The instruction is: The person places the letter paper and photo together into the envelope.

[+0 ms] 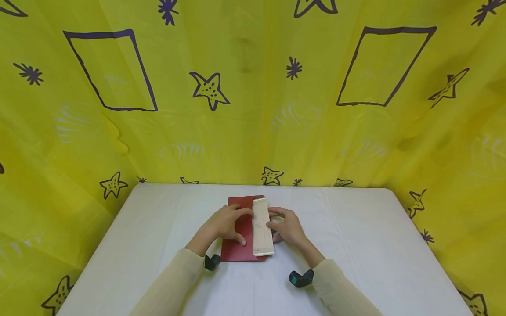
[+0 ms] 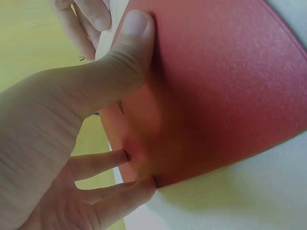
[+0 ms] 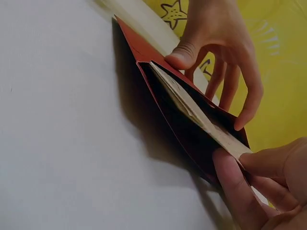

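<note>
A flat red sleeve point(image 1: 237, 252), like a stiff paper envelope, lies on the table with its mouth facing right. Out of that mouth sticks a folded cream paper point(image 1: 262, 228), a long strip of it showing. My left hand point(image 1: 226, 221) holds the sleeve, thumb on its red face point(image 2: 230, 86) and fingertips at its far edge. The right wrist view shows the sleeve's mouth bowed apart, dark inside, with the cream paper point(image 3: 184, 103) between its two sides. My right hand point(image 1: 290, 228) pinches the paper's outer edge between thumb and fingers. The paper's inner part is hidden in the sleeve.
A white-covered table point(image 1: 356, 245) lies under both hands. Behind it and along its sides hangs a yellow curtain point(image 1: 253, 131) printed with stars and shells. A dark wrist camera point(image 1: 301, 278) sits by the right sleeve cuff, another point(image 1: 212, 262) by the left.
</note>
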